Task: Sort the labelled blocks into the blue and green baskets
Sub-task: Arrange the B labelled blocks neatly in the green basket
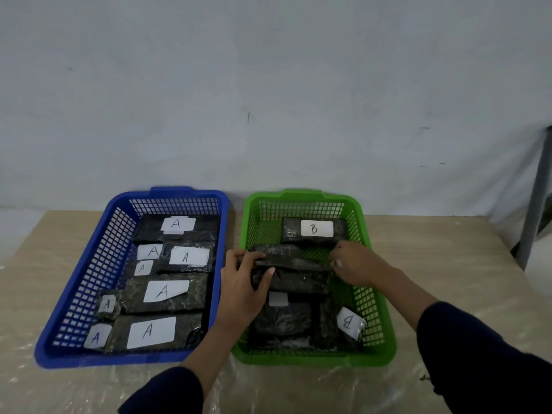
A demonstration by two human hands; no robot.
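Note:
A blue basket (89,282) on the left holds several black wrapped blocks with white "A" labels, such as the nearest one (152,332). To its right stands a green basket (378,282) with black blocks labelled "B", one (315,230) at its far end and another (346,322) near the front. My left hand (242,282) and my right hand (355,264) grip the two ends of a long black block (294,265) over the middle of the green basket. Its label is hidden.
Both baskets sit on a light wooden table (448,264) covered in clear plastic film near the front. A pale wall rises behind. A grey metal post (534,204) stands at the right edge.

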